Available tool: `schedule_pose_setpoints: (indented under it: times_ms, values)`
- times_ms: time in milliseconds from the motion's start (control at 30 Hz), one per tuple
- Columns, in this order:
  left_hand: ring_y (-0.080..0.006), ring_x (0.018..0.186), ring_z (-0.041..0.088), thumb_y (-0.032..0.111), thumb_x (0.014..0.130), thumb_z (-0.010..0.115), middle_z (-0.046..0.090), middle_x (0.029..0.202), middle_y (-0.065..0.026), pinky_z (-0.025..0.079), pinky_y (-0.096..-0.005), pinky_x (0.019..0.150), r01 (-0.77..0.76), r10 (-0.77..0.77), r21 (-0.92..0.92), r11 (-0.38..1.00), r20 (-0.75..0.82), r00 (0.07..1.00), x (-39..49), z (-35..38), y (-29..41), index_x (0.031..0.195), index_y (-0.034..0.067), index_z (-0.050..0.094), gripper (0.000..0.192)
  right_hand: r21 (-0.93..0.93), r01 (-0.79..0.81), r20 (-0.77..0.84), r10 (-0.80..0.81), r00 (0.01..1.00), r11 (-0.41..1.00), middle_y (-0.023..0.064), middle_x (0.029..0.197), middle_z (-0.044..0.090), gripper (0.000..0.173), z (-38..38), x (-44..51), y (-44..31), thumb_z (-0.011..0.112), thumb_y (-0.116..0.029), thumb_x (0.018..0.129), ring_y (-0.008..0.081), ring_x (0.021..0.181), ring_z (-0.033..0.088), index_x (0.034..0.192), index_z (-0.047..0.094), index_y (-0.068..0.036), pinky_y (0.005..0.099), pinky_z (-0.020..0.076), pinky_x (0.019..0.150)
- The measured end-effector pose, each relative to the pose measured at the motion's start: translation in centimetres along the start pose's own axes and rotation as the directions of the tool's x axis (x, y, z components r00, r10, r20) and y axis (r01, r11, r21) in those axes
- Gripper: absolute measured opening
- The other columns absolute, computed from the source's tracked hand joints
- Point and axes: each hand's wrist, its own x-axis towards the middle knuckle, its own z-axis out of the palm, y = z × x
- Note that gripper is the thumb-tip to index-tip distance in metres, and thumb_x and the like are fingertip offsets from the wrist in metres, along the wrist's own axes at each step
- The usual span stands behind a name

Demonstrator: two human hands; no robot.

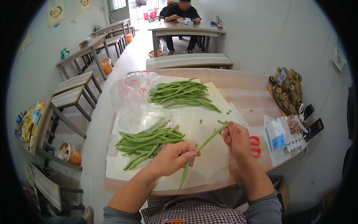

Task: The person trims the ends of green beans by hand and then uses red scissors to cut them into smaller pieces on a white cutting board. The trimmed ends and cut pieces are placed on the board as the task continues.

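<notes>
My left hand (179, 157) grips one long green bean (205, 143) near its middle. The fingers of my right hand (236, 137) pinch the upper end of the same bean, where short green pieces show beside the fingertips. A pile of green beans (151, 140) lies left of my left hand, partly on a clear plastic bag (137, 103) with red print. Farther off, a second pile of green beans (181, 93) lies on pale paper sheets (207, 168). Small cut bean bits (200, 121) are scattered between the far pile and my hands.
Red scissor handles (255, 146) lie right of my right hand. A bronze-coloured figurine (289, 89), a tissue packet (278, 138) and a phone (313, 129) stand or lie at the table's right side. Beyond a bench (188, 61), a person (181, 12) sits at another table. Buckets stand on the floor at left.
</notes>
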Motion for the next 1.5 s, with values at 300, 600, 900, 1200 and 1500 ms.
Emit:
schedule_pose_setpoints:
  times_ms: [300, 600, 900, 1200, 1500]
  values:
    - [-0.0067, 0.064, 0.056, 0.019, 0.100, 0.057, 0.064, 0.071, 0.0000, 0.046, -0.0234, 0.058, -0.031, 0.033, -0.048, 0.998, 0.050, 0.998, 0.3, -0.2, -0.4, 0.101, 0.002, 0.064, 0.019, -0.300, 0.191, -0.124, -0.237, 0.964, 0.935, -0.0027, 0.056, 0.042, 0.033, 0.4, 0.7, 0.8, 0.060, -0.026, 0.099, 0.0089, 0.049, 0.038, 0.073, 0.056, -0.005, 0.0263, 0.0321, 0.047]
    - [-0.0161, 0.065, 0.064, 0.019, 0.096, 0.060, 0.067, 0.071, -0.0093, 0.050, -0.0315, 0.062, -0.104, 0.082, 0.321, 0.941, 0.080, 0.993, 0.5, 0.7, -0.9, 0.098, -0.001, 0.067, 0.021, -0.190, 0.938, 0.975, 0.058, 0.216, -0.291, 0.0018, 0.072, 0.052, 0.011, -4.5, 2.9, -3.4, 0.067, -0.014, 0.076, 0.0203, 0.075, 0.055, 0.072, 0.058, -0.010, 0.0318, 0.0471, 0.065]
    - [-0.0050, 0.061, 0.054, 0.018, 0.098, 0.058, 0.064, 0.072, -0.0001, 0.040, -0.0214, 0.052, -0.177, 0.178, -0.029, 0.984, 0.024, 0.984, -1.0, -1.2, -0.5, 0.098, 0.001, 0.066, 0.019, -0.496, 0.758, 0.742, 0.248, 0.623, -0.423, 0.0049, 0.084, 0.065, 0.006, -7.5, 5.2, -1.7, 0.065, -0.012, 0.074, 0.0243, 0.090, 0.060, 0.074, 0.071, -0.009, 0.0336, 0.0509, 0.073]
    - [-0.0041, 0.048, 0.043, 0.022, 0.103, 0.053, 0.060, 0.069, -0.0017, 0.034, -0.0182, 0.044, -0.462, 0.219, -0.337, 0.820, -0.561, 0.798, -0.1, -2.7, -0.6, 0.106, 0.001, 0.061, 0.022, -0.636, 0.767, 0.663, -0.448, 0.600, 0.086, 0.0182, 0.109, 0.064, 0.017, 1.3, 0.4, 3.7, 0.063, -0.014, 0.085, 0.0340, 0.105, 0.061, 0.096, 0.067, -0.002, 0.0419, 0.0513, 0.093]
    - [-0.0040, 0.049, 0.043, 0.024, 0.102, 0.055, 0.060, 0.070, -0.0010, 0.034, -0.0180, 0.045, -0.408, 0.153, -0.268, 0.873, -0.643, 0.750, 0.3, -3.2, -0.7, 0.103, 0.003, 0.062, 0.022, -0.567, 0.782, 0.617, -0.496, 0.611, 0.259, 0.0131, 0.096, 0.058, 0.015, 5.4, 3.9, 5.4, 0.069, -0.013, 0.080, 0.0330, 0.102, 0.056, 0.087, 0.058, -0.004, 0.0435, 0.0471, 0.091]
